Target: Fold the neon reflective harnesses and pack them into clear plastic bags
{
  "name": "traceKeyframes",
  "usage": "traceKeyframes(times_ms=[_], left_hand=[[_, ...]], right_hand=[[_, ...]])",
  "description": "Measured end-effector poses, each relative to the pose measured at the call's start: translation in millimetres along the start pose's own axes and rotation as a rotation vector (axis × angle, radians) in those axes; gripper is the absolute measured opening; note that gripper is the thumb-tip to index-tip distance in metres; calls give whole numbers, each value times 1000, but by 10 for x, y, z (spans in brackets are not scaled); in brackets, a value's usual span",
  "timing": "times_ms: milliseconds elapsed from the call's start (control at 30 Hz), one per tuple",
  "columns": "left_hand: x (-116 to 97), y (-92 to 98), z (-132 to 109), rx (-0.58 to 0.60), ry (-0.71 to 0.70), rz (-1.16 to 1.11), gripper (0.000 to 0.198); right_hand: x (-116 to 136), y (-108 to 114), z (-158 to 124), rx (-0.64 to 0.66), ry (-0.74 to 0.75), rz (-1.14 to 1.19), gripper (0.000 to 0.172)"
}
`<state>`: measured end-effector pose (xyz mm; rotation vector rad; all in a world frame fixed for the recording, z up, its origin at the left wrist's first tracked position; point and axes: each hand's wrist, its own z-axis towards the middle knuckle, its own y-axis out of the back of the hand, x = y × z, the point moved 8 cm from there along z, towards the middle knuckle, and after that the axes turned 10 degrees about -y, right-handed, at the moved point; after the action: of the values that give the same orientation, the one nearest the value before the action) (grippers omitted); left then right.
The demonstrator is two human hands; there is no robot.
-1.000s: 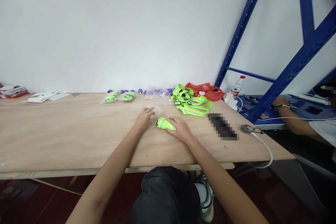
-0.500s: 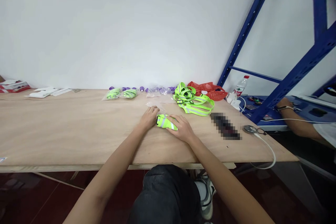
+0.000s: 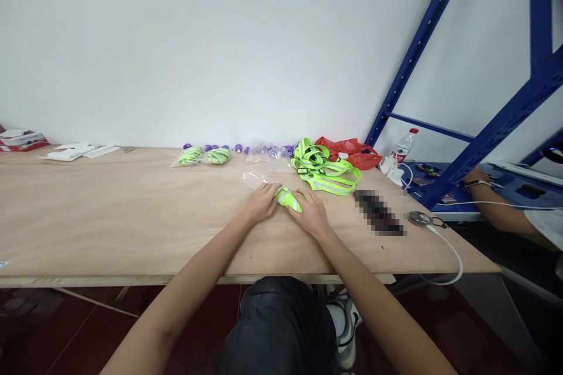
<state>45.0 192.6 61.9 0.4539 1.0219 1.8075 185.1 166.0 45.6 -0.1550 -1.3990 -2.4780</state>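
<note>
Yellow-green bundle, hand-held.
Your left hand curls over its left end; your right hand grips its right.

Lighting's p bright n even up top, soft white light on the wall and desk, can't tell exactly where from tbh, w/ only faint shadows by the left hand and right hand. Small glints on the clear plastic, but the floor is v dim, and the far R corners go near black. Wide-angle stretch tilts the blue frame near the edge, fine detail's kinda soft, and a dark patch is pixelated fyi.
</note>
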Motion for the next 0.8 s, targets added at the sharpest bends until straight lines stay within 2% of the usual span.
traceKeyframes(times_ms=[100, 200, 333, 567, 700, 800], left_hand=[[-21, 32, 28, -89, 34, 15, 41], [-32, 37, 48, -151, 38, 14, 28], [-100, 12, 59, -188, -16, 9, 14], [-386, 61, 125, -274, -159, -66, 16], [-411, 106, 169, -321, -200, -152, 23], [-401, 99, 188, -298, -197, -210, 26]], right_hand=[[67, -15, -6, 31, 52, 5, 47], [143, -18, -15, 40, 114, 13, 47], [37, -8, 14, -25, 6, 52, 46], [-172, 60, 39, -122, -155, 192, 46], [-176, 162, 32, -174, -165, 325, 56], [-168, 145, 32, -160, -146, 318, 52]])
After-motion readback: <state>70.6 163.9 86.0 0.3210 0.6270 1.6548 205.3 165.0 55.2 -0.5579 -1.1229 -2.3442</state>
